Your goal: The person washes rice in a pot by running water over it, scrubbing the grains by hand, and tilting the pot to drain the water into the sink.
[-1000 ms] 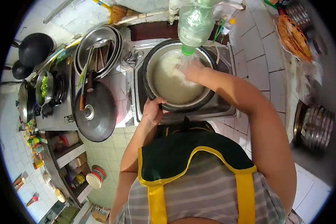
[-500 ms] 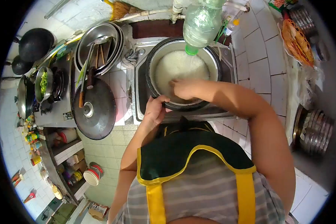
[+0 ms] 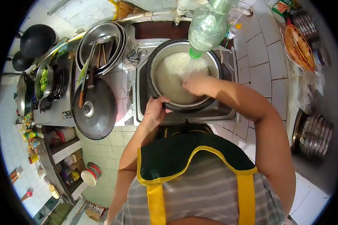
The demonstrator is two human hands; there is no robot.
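A large round metal pot (image 3: pixel 151 62) with a dark rim sits in the steel sink (image 3: pixel 139 93). Inside it is what looks like white rice (image 3: pixel 180 62) in cloudy water. My left hand (image 3: pixel 156 109) grips the near-left rim, thumb over the edge. At the right side of the pot's inside, my right hand (image 3: pixel 197 85) dips toward the cloudy water; motion smears its fingers, so their pose is unclear. An upside-down clear plastic bottle (image 3: pixel 208 28) with a green neck hangs over the pot's far right edge.
Left of the sink lie a dark pot lid (image 3: pixel 101 118), stacked metal basins (image 3: pixel 122 48) and a ladle (image 3: pixel 104 38). A pan of chopped greens (image 3: pixel 44 79) is by the stove. An orange basket (image 3: pixel 298 47) and stacked metal lids (image 3: pixel 315 135) stand right.
My right hand has moved right inside the pot and is now blurred. My left hand keeps its hold on the rim. The whole view has shifted slightly.
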